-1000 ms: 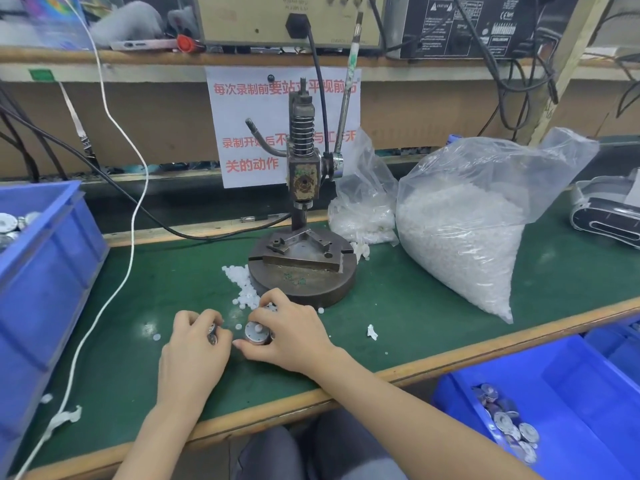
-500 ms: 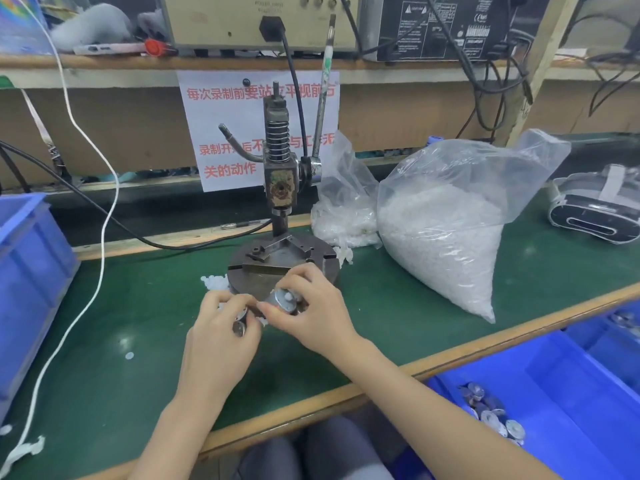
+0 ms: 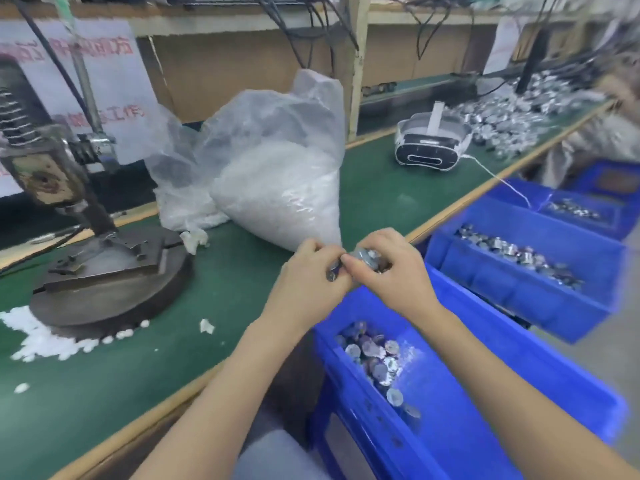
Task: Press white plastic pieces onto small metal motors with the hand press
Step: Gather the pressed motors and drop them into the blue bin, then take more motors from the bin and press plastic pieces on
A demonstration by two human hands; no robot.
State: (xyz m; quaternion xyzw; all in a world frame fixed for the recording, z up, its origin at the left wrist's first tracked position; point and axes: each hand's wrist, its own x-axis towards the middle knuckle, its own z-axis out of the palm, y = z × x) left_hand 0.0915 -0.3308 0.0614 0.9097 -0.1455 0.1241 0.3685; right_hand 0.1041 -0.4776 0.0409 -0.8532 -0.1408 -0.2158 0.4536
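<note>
Both hands are meeting over the desk (image 3: 104,393) edge, right above the near blue bin (image 3: 502,393) lying at 5 o'clock. The left hand (image 3: 308,282) is curling its fingers round a motor (image 3: 332,274), and the right hand (image 3: 391,275) is pinching a second motor (image 3: 363,254) between thumb and fingertips; the picture is too blurred to tell whether a white piece is sitting on either shaft.

The hand press (image 3: 86,209) is standing well apart at 9 o'clock, with loose white pieces (image 3: 45,341) lying around its base and the bag of pieces (image 3: 277,188) at 11 o'clock.

The main risk is in the release. The fingers are crowding each other, so one motor could be slipping out early and falling into the gap between the desk edge and the bin. A drop onto the motors in the bin (image 3: 374,358) could also be knocking a lightly pressed piece askew. If either motor is going in unpressed, it is getting lost among the others.
</note>
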